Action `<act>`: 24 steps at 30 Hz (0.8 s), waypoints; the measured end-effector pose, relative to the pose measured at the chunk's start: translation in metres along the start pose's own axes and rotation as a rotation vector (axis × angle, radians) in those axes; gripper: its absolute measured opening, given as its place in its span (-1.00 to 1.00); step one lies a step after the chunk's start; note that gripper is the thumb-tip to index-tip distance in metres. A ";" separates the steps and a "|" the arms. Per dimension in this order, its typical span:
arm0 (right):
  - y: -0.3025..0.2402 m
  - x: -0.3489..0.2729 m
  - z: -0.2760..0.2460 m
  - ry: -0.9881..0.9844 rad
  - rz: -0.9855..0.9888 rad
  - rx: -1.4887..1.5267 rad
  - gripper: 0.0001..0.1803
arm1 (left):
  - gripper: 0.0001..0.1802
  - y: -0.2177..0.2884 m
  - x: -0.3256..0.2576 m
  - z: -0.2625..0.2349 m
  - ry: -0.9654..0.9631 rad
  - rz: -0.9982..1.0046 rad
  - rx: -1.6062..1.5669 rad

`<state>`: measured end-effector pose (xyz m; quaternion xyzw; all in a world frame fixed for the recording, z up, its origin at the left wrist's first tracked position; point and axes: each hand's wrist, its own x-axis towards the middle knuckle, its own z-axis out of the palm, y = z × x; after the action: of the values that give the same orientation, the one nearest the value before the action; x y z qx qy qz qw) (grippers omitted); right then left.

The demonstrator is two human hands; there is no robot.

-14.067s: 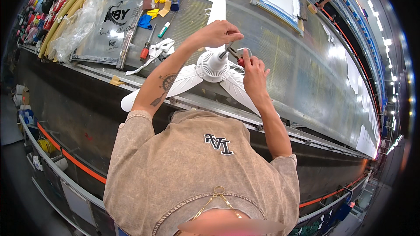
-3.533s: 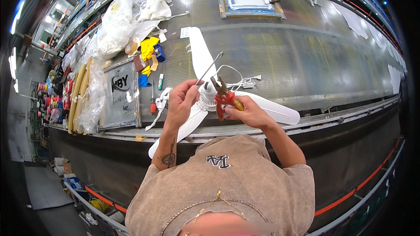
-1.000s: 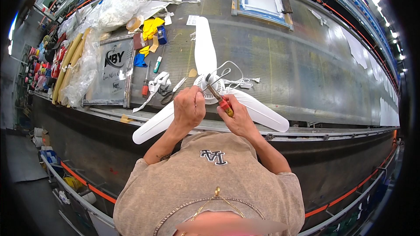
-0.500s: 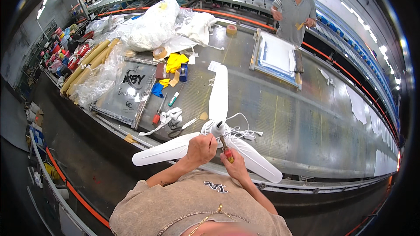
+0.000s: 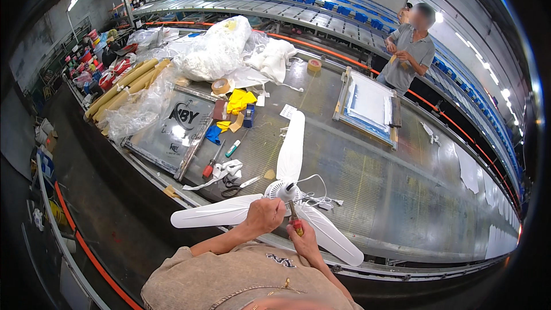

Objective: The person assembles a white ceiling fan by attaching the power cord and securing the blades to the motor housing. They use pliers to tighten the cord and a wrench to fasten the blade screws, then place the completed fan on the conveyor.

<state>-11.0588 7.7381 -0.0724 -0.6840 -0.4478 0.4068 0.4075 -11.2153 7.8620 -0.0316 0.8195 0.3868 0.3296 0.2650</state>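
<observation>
A white three-bladed ceiling fan (image 5: pixel 291 152) lies on the long table, one blade pointing away from me and the others spreading to the near left and near right. At the near side of its round vented hub (image 5: pixel 277 189), my left hand (image 5: pixel 265 216) is closed in a fist; its fingers hide whatever they grip. My right hand (image 5: pixel 307 242) is wrapped round a screwdriver (image 5: pixel 297 227) with a red and yellow handle. Its shaft points up toward the hub, beside the dark-tipped centre stem (image 5: pixel 288 190). Where the tip ends is hard to see. A white cord (image 5: pixel 322 200) lies right of the hub.
Left of the fan are scissors (image 5: pixel 231 189), another red-handled screwdriver (image 5: pixel 209 169), a green-and-white marker (image 5: pixel 232 148), yellow cloth (image 5: pixel 241 101) and a printing screen (image 5: pixel 179 129). Plastic bags (image 5: pixel 213 51) pile up farther back. Across the table stands a person (image 5: pixel 408 51) near a framed screen (image 5: pixel 367 106).
My view has tilted up, so the table sits lower and more people show at the back. Both hands keep their places at the hub, the screwdriver still in the right one.
</observation>
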 end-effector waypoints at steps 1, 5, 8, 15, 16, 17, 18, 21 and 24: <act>0.001 0.001 0.000 -0.003 -0.004 -0.011 -0.65 | -0.65 0.000 0.001 0.000 0.021 0.022 -0.004; 0.001 0.002 -0.001 -0.014 0.004 -0.006 -0.64 | -0.67 0.002 0.001 -0.001 0.027 0.010 0.002; -0.005 0.001 -0.001 -0.005 -0.078 -0.020 -0.69 | -0.66 0.002 0.001 -0.004 0.068 0.036 -0.042; -0.026 -0.003 -0.007 0.001 -0.057 -0.012 -0.63 | -0.60 -0.003 -0.002 -0.011 -0.036 -0.007 -0.039; -0.027 -0.003 -0.008 -0.003 -0.061 -0.004 -0.61 | -0.58 -0.003 -0.002 -0.013 -0.051 -0.007 -0.045; -0.028 -0.003 -0.009 -0.007 -0.076 0.014 -0.60 | -0.56 -0.002 -0.002 -0.013 -0.055 -0.008 -0.051; -0.028 -0.003 -0.009 -0.012 -0.088 0.004 -0.58 | -0.54 -0.002 -0.002 -0.014 -0.056 -0.009 -0.055; -0.028 -0.002 -0.010 -0.032 -0.050 -0.037 -0.63 | -0.53 -0.001 -0.001 -0.015 -0.071 -0.033 -0.044; -0.029 -0.002 -0.011 -0.048 -0.038 -0.029 -0.63 | -0.53 -0.002 0.000 -0.016 -0.071 -0.034 -0.046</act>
<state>-11.0578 7.7417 -0.0416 -0.6714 -0.4762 0.4085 0.3944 -11.2279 7.8661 -0.0228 0.8178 0.3832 0.3043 0.3028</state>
